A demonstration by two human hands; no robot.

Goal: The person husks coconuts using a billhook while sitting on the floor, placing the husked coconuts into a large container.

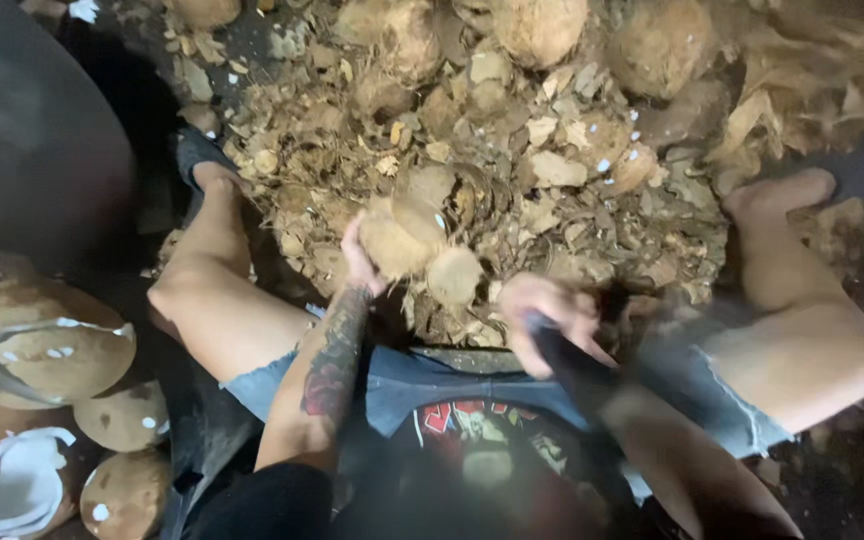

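Note:
My left hand (357, 262) grips a brown, partly husked coconut (399, 235) and holds it over a stump-like block (454, 276) between my knees. My right hand (549, 315) is closed on the dark handle of a chopping blade (577, 370); the blade is motion-blurred and its edge is hard to make out. The tool sits to the right of the coconut, a short way apart from it. My forearms come up from the bottom of the view.
A heap of husk chips and shell scraps (552, 170) fills the ground ahead, with whole coconuts (657, 45) at the far edge. Peeled coconuts (37, 340) and a split white half (7, 485) lie at left. My bare legs (222, 300) flank the block.

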